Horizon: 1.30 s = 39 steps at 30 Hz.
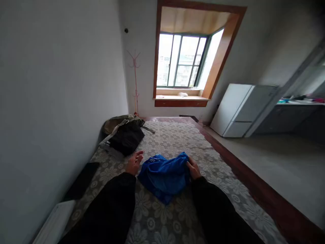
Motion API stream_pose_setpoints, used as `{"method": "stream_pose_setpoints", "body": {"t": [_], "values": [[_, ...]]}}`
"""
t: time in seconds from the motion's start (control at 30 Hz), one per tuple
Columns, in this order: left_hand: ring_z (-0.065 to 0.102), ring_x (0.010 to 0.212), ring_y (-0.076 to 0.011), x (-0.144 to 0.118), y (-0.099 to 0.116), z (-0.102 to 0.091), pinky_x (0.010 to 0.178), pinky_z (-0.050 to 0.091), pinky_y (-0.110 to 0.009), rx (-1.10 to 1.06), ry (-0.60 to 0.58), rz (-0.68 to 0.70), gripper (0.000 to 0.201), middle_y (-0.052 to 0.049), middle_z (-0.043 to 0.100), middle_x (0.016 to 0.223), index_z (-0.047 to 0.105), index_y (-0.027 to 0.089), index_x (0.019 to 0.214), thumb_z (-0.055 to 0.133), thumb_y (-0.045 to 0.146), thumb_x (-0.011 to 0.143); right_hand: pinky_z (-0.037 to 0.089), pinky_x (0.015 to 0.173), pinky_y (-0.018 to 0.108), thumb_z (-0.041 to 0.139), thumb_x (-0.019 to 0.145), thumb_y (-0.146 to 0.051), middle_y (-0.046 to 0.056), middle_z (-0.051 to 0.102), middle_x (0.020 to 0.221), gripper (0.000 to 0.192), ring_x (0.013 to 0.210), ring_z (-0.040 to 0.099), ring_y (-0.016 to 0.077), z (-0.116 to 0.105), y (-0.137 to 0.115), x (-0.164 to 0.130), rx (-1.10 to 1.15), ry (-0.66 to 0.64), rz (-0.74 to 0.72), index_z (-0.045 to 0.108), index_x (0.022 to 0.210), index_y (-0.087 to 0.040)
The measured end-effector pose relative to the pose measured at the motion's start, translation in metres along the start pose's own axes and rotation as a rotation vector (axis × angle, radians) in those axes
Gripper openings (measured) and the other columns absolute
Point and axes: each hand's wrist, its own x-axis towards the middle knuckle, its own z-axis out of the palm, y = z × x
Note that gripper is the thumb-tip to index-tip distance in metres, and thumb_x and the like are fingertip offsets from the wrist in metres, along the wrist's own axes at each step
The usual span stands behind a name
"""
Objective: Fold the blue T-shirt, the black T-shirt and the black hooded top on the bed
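Observation:
A crumpled blue garment (pixel 165 176) lies on the patterned bed cover, with small white marks near its upper left edge. My right hand (pixel 194 167) grips its raised upper right corner, fingers partly hidden behind the cloth. Just off the garment's left side is my left hand (pixel 134 163), fingers apart and nothing in them. Both of my arms wear black sleeves. Whether the garment is a top or shorts, I cannot tell.
A dark bag or pile of clothes (pixel 127 137) sits by the left wall. Closer in are a flat black object (pixel 81 180) and a white object (pixel 56 220). The floral cover (pixel 175 135) stretches toward a coat stand (pixel 135 78) and window; a fridge (pixel 241 110) stands right.

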Motion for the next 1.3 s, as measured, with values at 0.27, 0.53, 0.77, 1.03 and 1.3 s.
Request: {"method": "stream_pose_setpoints", "body": {"t": [0.27, 0.53, 0.77, 1.03, 1.3], "values": [[0.056, 0.132, -0.0284, -0.024, 0.017, -0.022, 0.116, 0.042, -0.045, 0.302, -0.349, 0.34, 0.034, -0.008, 0.062, 0.141, 0.071, 0.027, 0.118, 0.068, 0.029, 0.084, 0.048, 0.064, 0.033, 0.063, 0.076, -0.078, 0.002, 0.065, 0.062, 0.056, 0.061, 0.057, 0.0191, 0.022, -0.024, -0.027, 0.152, -0.125, 0.093, 0.067, 0.065, -0.023], [0.068, 0.107, -0.0241, -0.012, 0.011, 0.006, 0.102, 0.051, -0.039, 0.343, -0.328, 0.328, 0.013, -0.006, 0.076, 0.109, 0.076, 0.026, 0.091, 0.063, 0.028, 0.091, 0.05, 0.077, 0.034, 0.046, 0.096, -0.066, 0.005, 0.071, 0.072, 0.056, 0.071, 0.065, 0.0199, 0.002, -0.043, -0.025, -0.502, -0.643, -0.221, 0.076, 0.079, -0.022], [0.071, 0.095, -0.0217, -0.009, 0.008, 0.001, 0.091, 0.054, -0.035, 0.214, -0.115, 0.307, 0.021, -0.006, 0.076, 0.099, 0.077, 0.025, 0.093, 0.057, 0.031, 0.095, 0.048, 0.101, 0.042, 0.08, 0.074, -0.05, 0.012, 0.068, 0.123, 0.064, 0.115, 0.064, 0.0306, -0.003, -0.035, -0.02, -0.903, -0.559, -0.276, 0.065, 0.13, -0.022], [0.069, 0.095, -0.0222, -0.008, 0.009, 0.0, 0.083, 0.055, -0.034, 0.209, 0.116, 0.231, 0.021, -0.006, 0.073, 0.103, 0.073, 0.024, 0.104, 0.054, 0.029, 0.095, 0.047, 0.078, 0.031, 0.063, 0.088, -0.036, 0.005, 0.076, 0.094, 0.017, 0.091, 0.07, 0.0235, -0.015, -0.031, -0.011, -1.02, -0.394, -0.108, 0.074, 0.097, -0.025], [0.066, 0.103, -0.024, -0.01, 0.014, 0.001, 0.093, 0.051, -0.039, 0.441, -0.106, 0.215, 0.035, -0.007, 0.071, 0.107, 0.073, 0.024, 0.105, 0.042, 0.017, 0.092, 0.046, 0.064, 0.032, 0.057, 0.089, -0.048, 0.004, 0.07, 0.07, 0.028, 0.069, 0.066, 0.0238, -0.021, -0.03, -0.005, -0.825, 0.062, -0.087, 0.071, 0.092, -0.024]]}}
